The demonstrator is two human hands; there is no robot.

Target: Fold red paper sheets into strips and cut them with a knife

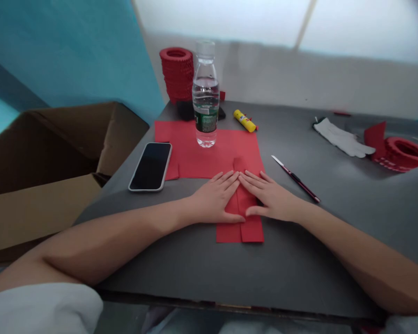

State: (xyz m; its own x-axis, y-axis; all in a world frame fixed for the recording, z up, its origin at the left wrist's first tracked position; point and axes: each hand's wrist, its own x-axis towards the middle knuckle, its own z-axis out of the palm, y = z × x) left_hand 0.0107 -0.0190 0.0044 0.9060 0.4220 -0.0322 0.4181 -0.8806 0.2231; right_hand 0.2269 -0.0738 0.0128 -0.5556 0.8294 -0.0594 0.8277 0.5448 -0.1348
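Note:
My left hand [218, 197] lies flat with fingers spread on a folded piece of red paper [252, 231]. My right hand [270, 197] also rests flat on it, the fingertips of both hands meeting near its upper part. The folded paper has a lengthwise seam or edge, and the hands cover much of its middle. Its far end overlaps a larger red sheet [184, 160]. A clear water bottle [206, 95] stands upright on that sheet. To the right of my right hand lies a slim utility knife [296, 178] with its blade showing.
A phone [151, 167] lies at the left beside the red sheet. Behind are a stack of red paper rings [177, 76] and a yellow glue stick [244, 121]. A white glove [343, 137] and more red rings [407, 153] are at right. A cardboard box [48, 185] stands left of the table.

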